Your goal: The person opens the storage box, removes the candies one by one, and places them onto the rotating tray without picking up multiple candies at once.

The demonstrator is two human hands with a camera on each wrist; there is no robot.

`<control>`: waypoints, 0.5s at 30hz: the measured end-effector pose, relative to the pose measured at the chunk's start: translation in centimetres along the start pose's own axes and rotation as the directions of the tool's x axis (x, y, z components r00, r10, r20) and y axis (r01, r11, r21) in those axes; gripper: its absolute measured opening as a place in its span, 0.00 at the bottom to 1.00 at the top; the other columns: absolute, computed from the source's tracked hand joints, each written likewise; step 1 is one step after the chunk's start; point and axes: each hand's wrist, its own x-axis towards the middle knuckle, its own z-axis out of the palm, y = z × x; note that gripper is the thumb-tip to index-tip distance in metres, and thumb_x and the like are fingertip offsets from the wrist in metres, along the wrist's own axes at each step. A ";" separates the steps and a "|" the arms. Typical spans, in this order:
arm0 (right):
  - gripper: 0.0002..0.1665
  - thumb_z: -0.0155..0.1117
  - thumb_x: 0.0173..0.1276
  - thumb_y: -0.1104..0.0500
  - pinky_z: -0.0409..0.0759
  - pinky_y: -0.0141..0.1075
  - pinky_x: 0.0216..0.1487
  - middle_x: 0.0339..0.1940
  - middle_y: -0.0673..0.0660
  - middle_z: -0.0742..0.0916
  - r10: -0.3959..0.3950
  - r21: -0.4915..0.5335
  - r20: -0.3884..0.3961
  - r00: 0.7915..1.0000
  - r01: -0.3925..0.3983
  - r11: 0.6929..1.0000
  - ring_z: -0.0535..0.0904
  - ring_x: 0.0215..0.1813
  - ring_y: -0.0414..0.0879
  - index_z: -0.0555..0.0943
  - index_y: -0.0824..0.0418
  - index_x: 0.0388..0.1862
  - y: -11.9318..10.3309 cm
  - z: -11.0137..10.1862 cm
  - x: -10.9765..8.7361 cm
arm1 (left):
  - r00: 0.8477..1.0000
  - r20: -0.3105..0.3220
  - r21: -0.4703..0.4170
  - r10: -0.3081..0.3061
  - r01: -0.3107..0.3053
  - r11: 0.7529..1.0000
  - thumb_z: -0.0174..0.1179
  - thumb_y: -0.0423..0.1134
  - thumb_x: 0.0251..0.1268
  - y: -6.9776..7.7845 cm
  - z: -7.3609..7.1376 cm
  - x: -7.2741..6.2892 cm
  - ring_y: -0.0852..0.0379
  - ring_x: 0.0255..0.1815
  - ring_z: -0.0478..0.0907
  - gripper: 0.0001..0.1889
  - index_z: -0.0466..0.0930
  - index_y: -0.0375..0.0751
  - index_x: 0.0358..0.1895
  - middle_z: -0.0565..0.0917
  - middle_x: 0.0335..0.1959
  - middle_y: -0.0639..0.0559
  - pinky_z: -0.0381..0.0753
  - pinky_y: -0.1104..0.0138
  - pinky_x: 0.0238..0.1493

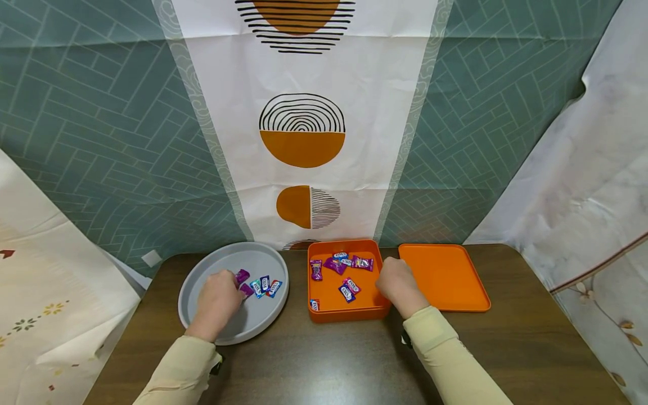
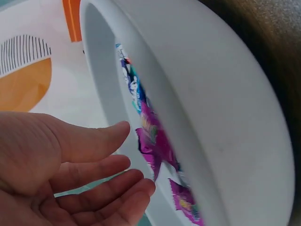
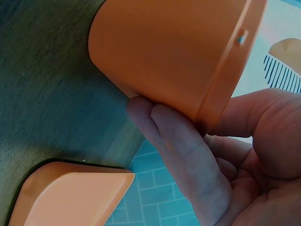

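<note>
My left hand (image 1: 217, 298) is over the round grey tray (image 1: 255, 325), close to the purple-wrapped candies (image 1: 242, 275). In the left wrist view its thumb and fingers are loosely bent and stand apart, just short of a purple wrapper (image 2: 157, 141), with nothing between them. A few small blue, teal and red candy packets (image 1: 265, 283) lie beside the purple ones. My right hand (image 1: 399, 286) grips the right wall of the orange box (image 1: 349, 316). Its thumb is over the rim and its fingers are against the outside. Several purple, pink and blue candies (image 1: 335, 265) lie scattered inside the box.
A flat orange lid (image 1: 442, 277) lies on the table just right of the box. The dark wooden table (image 1: 314, 360) carries everything. Behind it hangs a patterned cloth (image 1: 304, 73), close to the table's far edge.
</note>
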 end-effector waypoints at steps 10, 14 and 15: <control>0.18 0.70 0.52 0.59 0.74 0.31 0.18 0.23 0.58 0.80 0.011 0.010 0.016 1.000 -0.011 1.000 0.75 0.21 0.49 0.80 0.70 0.38 0.0 0.0 0.0 | 0.986 -0.093 0.001 0.135 -0.135 0.991 0.63 0.36 0.51 2.8 -0.8 -0.3 0.42 0.31 0.80 0.07 0.82 0.35 0.30 0.84 0.32 0.40 0.76 0.53 0.25; 0.18 0.70 0.52 0.59 0.74 0.31 0.18 0.23 0.58 0.80 0.016 0.013 0.020 1.000 -0.016 1.000 0.75 0.21 0.49 0.79 0.70 0.39 -0.1 0.0 -0.1 | 0.971 -0.105 -0.046 0.214 -0.220 0.974 0.65 0.38 0.52 5.1 -0.8 -0.5 0.40 0.42 0.82 0.16 0.82 0.32 0.43 0.84 0.42 0.37 0.80 0.49 0.39; 0.19 0.70 0.52 0.59 0.74 0.31 0.18 0.23 0.59 0.80 0.017 0.014 0.020 1.000 -0.018 1.000 0.75 0.21 0.49 0.79 0.70 0.39 -0.1 0.0 -0.1 | 0.967 -0.105 -0.052 0.230 -0.237 0.970 0.66 0.39 0.52 5.7 -0.7 -0.5 0.41 0.43 0.82 0.16 0.82 0.32 0.43 0.84 0.42 0.38 0.80 0.50 0.41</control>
